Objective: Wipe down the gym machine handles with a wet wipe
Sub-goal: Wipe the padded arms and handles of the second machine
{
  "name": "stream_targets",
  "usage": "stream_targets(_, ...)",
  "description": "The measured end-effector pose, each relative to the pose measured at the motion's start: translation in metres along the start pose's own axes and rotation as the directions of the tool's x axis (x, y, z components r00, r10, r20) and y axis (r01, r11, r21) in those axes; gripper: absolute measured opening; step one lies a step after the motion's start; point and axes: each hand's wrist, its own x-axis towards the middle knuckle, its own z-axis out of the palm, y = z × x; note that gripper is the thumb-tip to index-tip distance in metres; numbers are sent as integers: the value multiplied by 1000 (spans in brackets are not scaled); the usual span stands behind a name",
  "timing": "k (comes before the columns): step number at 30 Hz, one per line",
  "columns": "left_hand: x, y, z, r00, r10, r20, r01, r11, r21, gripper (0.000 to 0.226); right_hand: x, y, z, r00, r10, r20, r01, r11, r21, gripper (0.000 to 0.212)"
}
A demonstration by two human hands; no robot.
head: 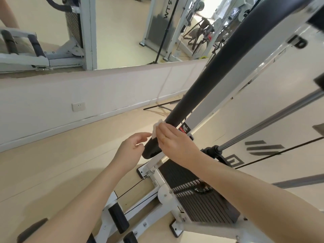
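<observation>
Two bare hands meet at the lower end of a long black padded bar (pixel 226 67) that slants up and away to the right on a white steel machine frame (pixel 210 106). Furthest left of the hands, a white wall socket (pixel 78 106) sits low on the pale wall under a large mirror (pixel 122 28). The left hand (pixel 130 151) hovers just beside the bar's rounded black tip, fingers loosely curled and holding nothing, not quite touching the padding as far as the view shows. Directly to its right, the right hand (pixel 172 142) lies over the bar, pressing a small crumpled white wet wipe (pixel 156 128) against the padding; the wipe pokes out above and left of its fingers, and a thin ring shows on one finger. How tightly the fingers curl round the wipe is hard to judge from this angle. Below the right forearm lies a black slatted weight stack (pixel 198 195). Right of the right hand, a chrome guide rod (pixel 273 121) rises diagonally, with a thin black cable (pixel 280 152) beneath it.
</observation>
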Motion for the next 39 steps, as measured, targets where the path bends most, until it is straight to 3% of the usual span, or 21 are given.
stream_targets(2,-3,11,1,1000,12,-9,-12,1000,2,49,3,15,-19,990,106,-98,-99,992,75,26)
stream_targets(4,-7,27,1,998,52,-24,-52,999,-3,48,0,25,-36,980,144,-136,-148,989,-19,30)
stream_targets(6,-9,46,3,994,104,-29,-104,994,-12,47,-9,32,-42,981,44,-191,-68,990,-120,32)
stream_targets(8,-11,59,4,992,122,-35,-123,992,-21,44,-15,37,-42,984,-108,-144,85,984,-155,27)
stream_targets(10,-11,73,8,988,154,-18,-154,988,-25,42,-18,54,-55,972,-163,-170,132,974,-182,30)
stream_targets(14,-8,94,16,979,202,-17,-203,979,-23,45,-15,77,-89,945,-67,-320,-7,974,-225,39)
stream_targets(17,-10,110,22,973,232,1,-232,972,-32,48,-15,75,-87,936,-95,-339,-1,962,-272,52)
stream_targets(19,-11,120,20,964,264,6,-264,964,13,50,-9,87,-97,917,-152,-369,35,951,-307,43)
stream_targets(21,-8,131,16,958,285,-9,-284,957,58,51,-1,106,-121,874,-133,-468,-34,943,-331,40)
stream_targets(23,-7,142,13,950,312,-15,-310,948,73,52,3,119,-143,799,-59,-599,-162,937,-309,31)
stream_targets(26,-8,165,12,924,382,-6,-379,919,109,54,-2,132,-161,736,111,-668,-293,941,-167,27)
stream_targets(29,-6,192,12,881,473,0,-468,872,148,54,-7,151,-176,583,365,-726,-412,903,123,26)
stream_targets(30,-4,201,14,867,499,6,-493,854,163,54,-6,155,-181,521,451,-725,-453,866,214,25)
stream_targets(34,7,227,22,808,589,0,-568,779,264,60,-3,168,-189,445,603,-663,-504,780,371,13)
stream_targets(36,11,233,26,787,617,-25,-581,753,309,66,-3,177,-188,337,717,-610,-549,676,491,18)
stream_targets(37,13,233,28,774,633,-26,-594,739,316,68,-4,178,-185,339,741,-579,-553,655,515,23)
stream_targets(39,17,232,31,740,673,-8,-629,696,345,70,-2,172,-180,450,662,-599,-535,737,413,38)
